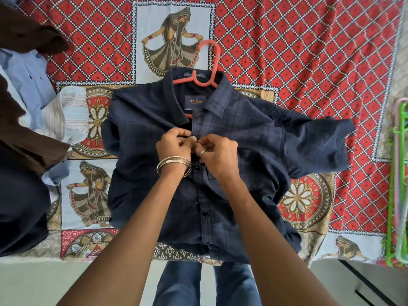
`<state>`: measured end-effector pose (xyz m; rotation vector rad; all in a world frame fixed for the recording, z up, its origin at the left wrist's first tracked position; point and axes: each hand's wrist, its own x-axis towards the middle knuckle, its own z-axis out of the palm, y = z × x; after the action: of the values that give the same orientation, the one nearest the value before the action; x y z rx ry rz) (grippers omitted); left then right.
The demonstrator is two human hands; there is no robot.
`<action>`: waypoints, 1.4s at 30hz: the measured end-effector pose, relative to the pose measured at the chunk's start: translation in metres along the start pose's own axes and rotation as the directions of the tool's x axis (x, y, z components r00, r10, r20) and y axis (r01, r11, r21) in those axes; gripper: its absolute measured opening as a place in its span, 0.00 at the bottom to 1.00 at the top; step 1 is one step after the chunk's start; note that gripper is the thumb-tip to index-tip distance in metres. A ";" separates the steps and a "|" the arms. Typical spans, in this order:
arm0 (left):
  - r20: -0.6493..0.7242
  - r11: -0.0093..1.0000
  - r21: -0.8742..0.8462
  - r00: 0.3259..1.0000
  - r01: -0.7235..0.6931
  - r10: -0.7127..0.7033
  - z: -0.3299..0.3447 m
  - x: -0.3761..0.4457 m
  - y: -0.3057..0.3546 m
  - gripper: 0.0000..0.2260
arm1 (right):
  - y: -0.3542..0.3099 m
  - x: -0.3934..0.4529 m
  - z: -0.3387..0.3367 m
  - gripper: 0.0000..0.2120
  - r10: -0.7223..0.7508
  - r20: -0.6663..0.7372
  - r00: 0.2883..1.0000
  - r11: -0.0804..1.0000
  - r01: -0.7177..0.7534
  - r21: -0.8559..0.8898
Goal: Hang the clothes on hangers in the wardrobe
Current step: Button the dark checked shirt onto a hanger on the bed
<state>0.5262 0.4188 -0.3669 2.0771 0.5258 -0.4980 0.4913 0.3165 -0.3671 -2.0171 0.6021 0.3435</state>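
A dark navy checked shirt (242,138) lies face up on the bed, collar pointing away from me. A coral plastic hanger (213,62) is inside it, its hook sticking out beyond the collar. My left hand (174,144), with metal bangles on the wrist, pinches the left edge of the button placket just below the collar. My right hand (217,152), wearing a ring, pinches the right edge of the placket against it. Both hands meet at an upper button; lower buttons are fastened.
The bed carries a red patterned bedspread (298,51) with dancer figures. A pile of other clothes, brown (24,29), light blue (28,78) and striped (64,111), lies at the left. Green and pink hangers (397,184) lie along the right edge. My jeans show below the bed edge.
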 end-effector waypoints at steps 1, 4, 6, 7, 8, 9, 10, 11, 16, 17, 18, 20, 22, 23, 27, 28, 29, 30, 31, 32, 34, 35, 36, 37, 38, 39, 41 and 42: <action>-0.010 0.999 0.030 1.000 -0.014 0.015 0.002 -0.002 0.002 0.04 | 0.001 0.000 0.001 0.02 0.051 -0.003 0.999 0.998 -0.051 0.045; -0.056 0.995 0.091 0.998 -0.031 0.036 0.007 -0.006 0.004 0.05 | 0.000 -0.002 0.003 0.02 0.121 -0.016 0.993 0.989 -0.119 0.084; -0.057 0.994 0.101 0.998 -0.027 0.033 0.010 -0.007 0.005 0.06 | -0.003 -0.002 0.002 0.03 0.109 -0.019 0.994 0.992 -0.108 0.068; -0.053 0.994 0.103 0.998 -0.032 0.038 0.011 -0.007 0.005 0.07 | -0.003 0.000 -0.001 0.05 0.099 0.000 0.995 0.992 -0.099 0.078; -0.045 0.993 0.109 0.997 -0.054 0.059 0.011 -0.007 0.004 0.08 | -0.003 0.003 -0.005 0.06 0.096 0.033 0.995 0.990 -0.099 0.096; -0.032 0.989 0.118 0.995 -0.092 0.096 0.011 -0.008 0.002 0.09 | -0.003 0.007 -0.009 0.07 0.095 0.075 0.993 0.990 -0.102 0.096; -0.018 0.983 0.126 0.990 -0.137 0.140 0.011 -0.009 0.001 0.09 | -0.005 0.012 -0.013 0.07 0.091 0.124 0.988 0.993 -0.100 0.065; -0.006 0.975 0.138 0.985 -0.172 0.174 0.009 -0.009 0.000 0.10 | -0.005 0.016 -0.015 0.07 0.074 0.163 0.984 0.997 -0.078 0.015; -0.058 0.997 0.038 0.996 0.067 -0.064 0.008 0.007 0.006 0.06 | -0.008 0.020 -0.012 0.05 -0.145 0.149 0.978 0.976 0.166 -0.140; -0.039 0.981 -0.064 0.982 0.183 -0.185 0.012 0.012 0.007 0.04 | -0.004 0.019 -0.014 0.04 -0.182 0.158 0.971 0.963 0.209 -0.172; 0.008 0.945 -0.158 0.957 0.288 -0.290 0.012 0.014 0.007 0.03 | 0.000 0.017 -0.015 0.04 -0.217 0.174 0.961 0.948 0.250 -0.198; 0.106 0.886 -0.238 0.918 0.397 -0.383 0.014 0.015 0.002 0.08 | 0.005 0.014 -0.018 0.04 -0.266 0.202 0.942 0.922 0.310 -0.232; 0.108 0.886 -0.235 0.916 0.401 -0.386 0.012 0.017 -0.002 0.09 | 0.001 0.013 -0.014 0.06 -0.306 0.231 0.923 0.893 0.363 -0.267; 0.092 0.889 -0.236 0.920 0.391 -0.380 0.013 0.017 -0.001 0.08 | -0.001 0.013 -0.014 0.06 -0.323 0.236 0.916 0.879 0.383 -0.284; 0.073 0.927 -0.240 0.957 0.289 -0.279 0.017 0.013 0.005 0.08 | -0.007 0.013 -0.014 0.03 -0.166 0.146 0.975 0.978 0.181 -0.101; 0.065 0.950 -0.205 0.972 0.236 -0.228 0.016 0.011 0.004 0.08 | -0.007 0.013 -0.014 0.03 -0.052 0.147 0.988 0.999 0.052 0.009; 0.063 0.974 -0.157 0.985 0.166 -0.158 0.015 0.010 0.002 0.09 | -0.006 0.013 -0.014 0.04 0.054 0.162 0.985 0.993 -0.070 0.100; 0.077 0.991 -0.100 0.994 0.085 -0.078 0.012 0.009 0.000 0.09 | -0.006 0.014 -0.013 0.06 0.131 0.181 0.975 0.974 -0.161 0.161; 0.095 0.999 -0.048 0.995 0.011 -0.007 0.010 0.008 -0.003 0.10 | -0.004 0.015 -0.013 0.09 0.183 0.207 0.961 0.949 -0.228 0.218; 0.112 0.999 -0.015 0.993 -0.037 0.038 0.009 0.008 -0.006 0.10 | -0.005 0.016 -0.014 0.10 0.219 0.223 0.950 0.919 -0.277 0.281; 0.115 0.999 -0.028 0.992 -0.038 0.041 0.008 0.008 -0.012 0.10 | -0.006 0.022 -0.015 0.12 0.253 0.237 0.938 0.867 -0.329 0.375; 0.099 0.997 -0.073 0.995 -0.001 0.008 0.008 0.008 -0.014 0.10 | -0.007 0.025 -0.017 0.11 0.243 0.234 0.941 0.878 -0.316 0.359; 0.076 0.994 -0.105 0.997 0.034 -0.026 0.008 0.008 -0.016 0.09 | -0.008 0.027 -0.018 0.10 0.222 0.237 0.946 0.906 -0.290 0.308; 0.053 0.992 -0.118 0.997 0.054 -0.048 0.008 0.006 -0.017 0.09 | -0.009 0.028 -0.018 0.09 0.194 0.239 0.951 0.928 -0.257 0.269; 0.033 0.992 -0.113 0.998 0.062 -0.059 0.008 0.005 -0.017 0.10 | -0.010 0.028 -0.018 0.07 0.168 0.238 0.957 0.939 -0.229 0.258; 0.015 0.991 -0.117 0.998 0.070 -0.069 0.010 0.003 -0.016 0.10 | -0.009 0.027 -0.019 0.05 0.147 0.235 0.961 0.941 -0.209 0.266; -0.013 0.984 -0.155 0.996 0.083 -0.086 0.011 -0.001 -0.013 0.11 | -0.007 0.020 -0.019 0.03 0.121 0.247 0.961 0.953 -0.182 0.243; -0.012 0.981 -0.171 0.995 0.094 -0.097 0.011 -0.002 -0.011 0.12 | -0.006 0.015 -0.019 0.04 0.125 0.254 0.959 0.960 -0.182 0.211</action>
<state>0.5165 0.4144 -0.3791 1.9026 0.6598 -0.4708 0.5073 0.2986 -0.3608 -1.6780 0.6193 0.5740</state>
